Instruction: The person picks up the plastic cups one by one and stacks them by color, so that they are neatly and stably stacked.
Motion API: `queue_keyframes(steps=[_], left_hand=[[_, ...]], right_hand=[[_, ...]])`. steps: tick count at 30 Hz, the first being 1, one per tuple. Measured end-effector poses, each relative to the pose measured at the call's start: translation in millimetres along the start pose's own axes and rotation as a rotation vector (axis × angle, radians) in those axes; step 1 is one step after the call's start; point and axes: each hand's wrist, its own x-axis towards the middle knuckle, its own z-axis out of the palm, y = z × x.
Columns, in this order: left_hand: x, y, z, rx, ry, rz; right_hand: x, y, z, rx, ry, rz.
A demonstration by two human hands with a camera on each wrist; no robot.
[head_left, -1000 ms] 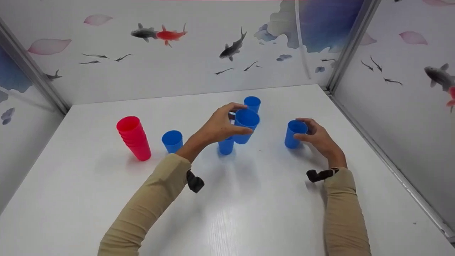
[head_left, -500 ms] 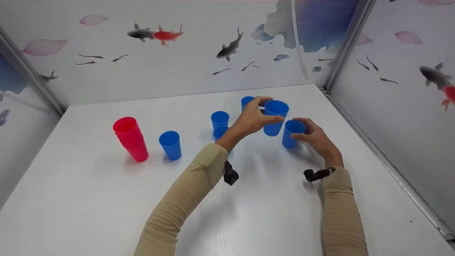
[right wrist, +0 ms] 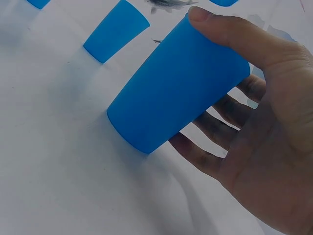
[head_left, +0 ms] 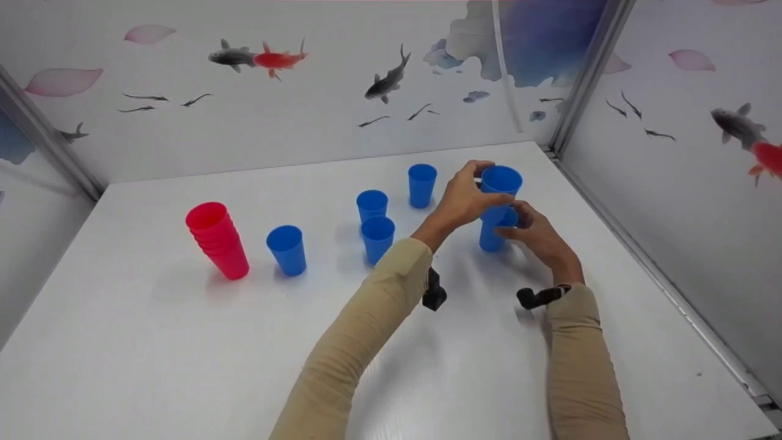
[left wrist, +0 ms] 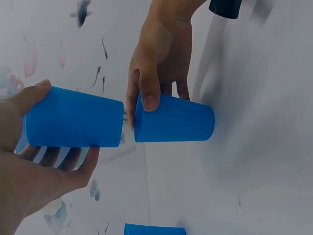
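We see the left hand (head_left: pixel 461 198) pinching a blue cup (head_left: pixel 501 178) between thumb and fingers, just above and apart from a second blue cup (head_left: pixel 490 237). That lower one stands on the white table (head_left: pixel 183 360), the right hand's (head_left: pixel 540 235) thumb and fingers curled round its rim end. Farther back we have a lone blue cup (head_left: pixel 421 186); leftward, a near cup (head_left: pixel 378 239) partly hides a rear cup (head_left: pixel 372 205), and the left sleeve (head_left: pixel 391 287) covers the near one's lower edge. Beyond, an outer cup (head_left: pixel 287 250) stands near the red stack (head_left: pixel 219 241).
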Motion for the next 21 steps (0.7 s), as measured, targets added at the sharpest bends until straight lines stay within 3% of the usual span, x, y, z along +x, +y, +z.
queue_keyframes(steps=[8, 21], left_hand=[[12.2, -10.1, 14.9, -0.031, 0.01, -0.029], [15.6, -21.0, 28.7, -0.047, -0.004, -0.049]], right_hand=[[-2, 1, 0.9, 0.062, -0.015, -0.049], [-2, 4, -0.3, 0.069, -0.026, -0.081]])
